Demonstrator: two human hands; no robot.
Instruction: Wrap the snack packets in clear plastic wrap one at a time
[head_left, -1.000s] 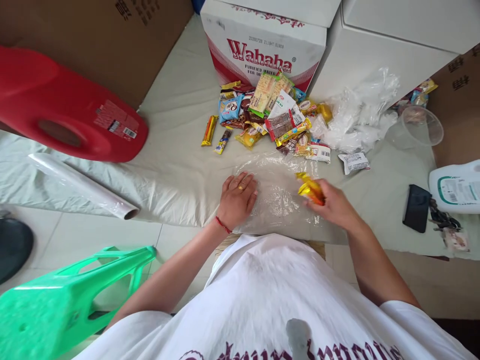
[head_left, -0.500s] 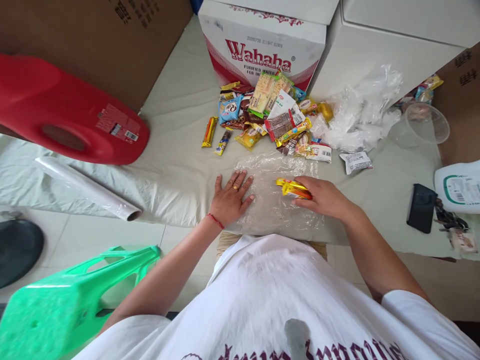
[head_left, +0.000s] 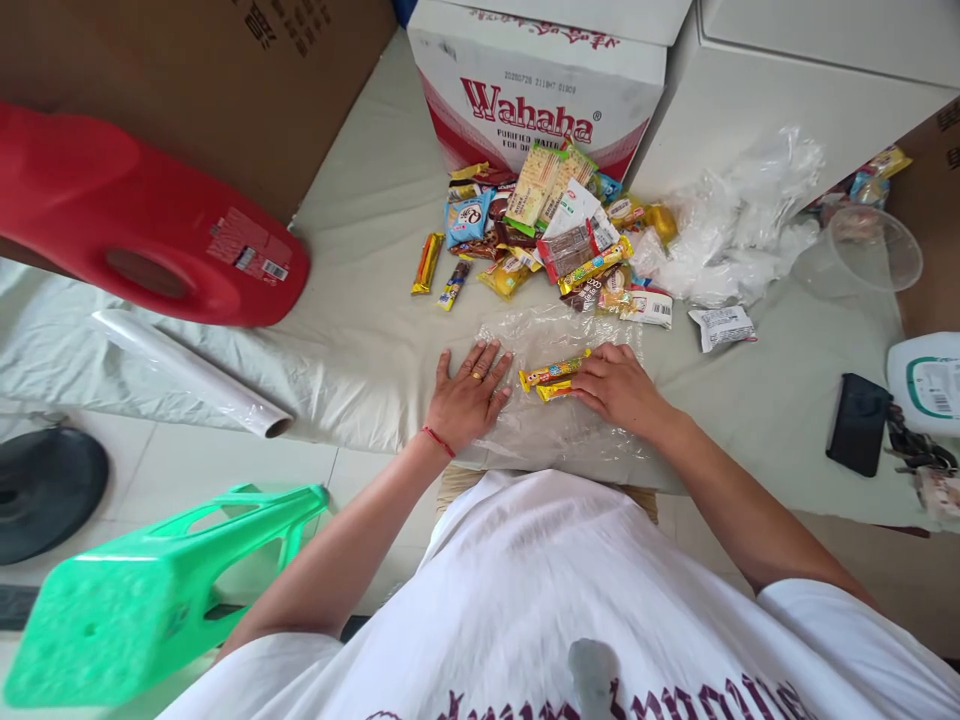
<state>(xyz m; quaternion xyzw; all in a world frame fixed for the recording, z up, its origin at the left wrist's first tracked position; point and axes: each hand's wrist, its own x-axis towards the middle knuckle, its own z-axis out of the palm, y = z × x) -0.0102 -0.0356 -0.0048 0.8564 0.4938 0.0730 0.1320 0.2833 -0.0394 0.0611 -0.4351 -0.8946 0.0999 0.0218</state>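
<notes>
A clear plastic sheet (head_left: 559,435) lies flat on the cloth-covered table in front of me. My left hand (head_left: 469,392) rests flat on its left edge, fingers spread. My right hand (head_left: 619,385) presses two long yellow snack bars (head_left: 553,372) down onto the sheet, fingers curled over their right ends. Beyond the sheet lies a pile of wrapped snacks (head_left: 547,225).
A Wahaha carton (head_left: 540,85) stands behind the snacks. A red jug (head_left: 142,235) and a roll of clear film (head_left: 191,370) lie to the left. Crumpled plastic (head_left: 739,230), a clear cup (head_left: 862,250), a phone (head_left: 856,422) and a white bottle (head_left: 930,380) sit right. A green stool (head_left: 142,590) is below left.
My right hand has come down and leftward with the yellow snack bars, from held above the sheet to laid on it. My left hand stayed on the sheet's left edge, its fingers spreading a little.
</notes>
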